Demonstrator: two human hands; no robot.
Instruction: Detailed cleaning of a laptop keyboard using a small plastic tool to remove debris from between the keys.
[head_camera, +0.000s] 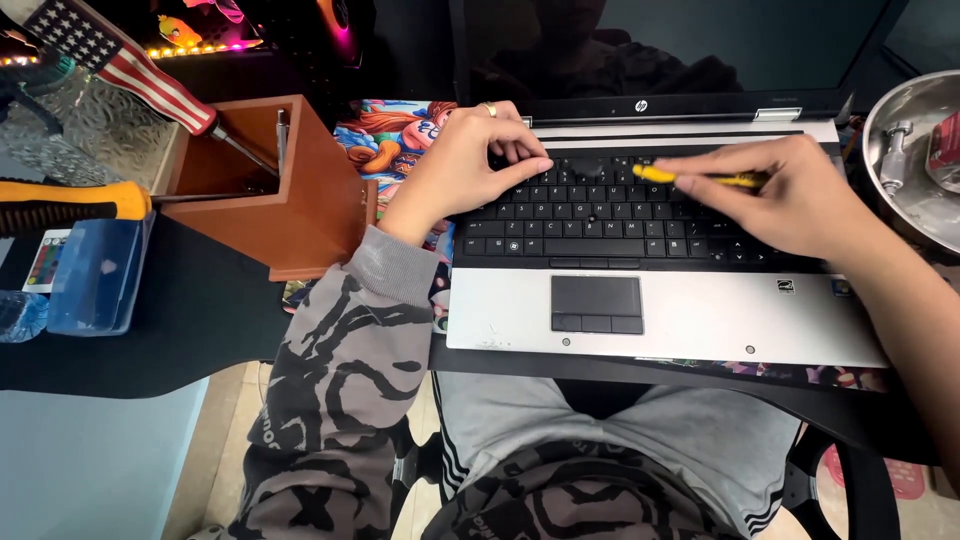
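On the laptop keyboard (600, 215), left hand (470, 165) presses open-fingered; right hand (790, 195) grips a yellow tool (700, 178).

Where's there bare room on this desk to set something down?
Bare: the black desk between the blue plastic box and laptop, and its silver palm rest. Crowded: the keyboard, under the left hand and right hand holding a yellow tool.

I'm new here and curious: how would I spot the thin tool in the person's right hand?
Find the open silver laptop with black keys in the middle of the desk. Over the keyboard's upper right, the right hand pinches a slim yellow tool, its tip pointing left toward the left hand. It is the only bright yellow thing on the keys.
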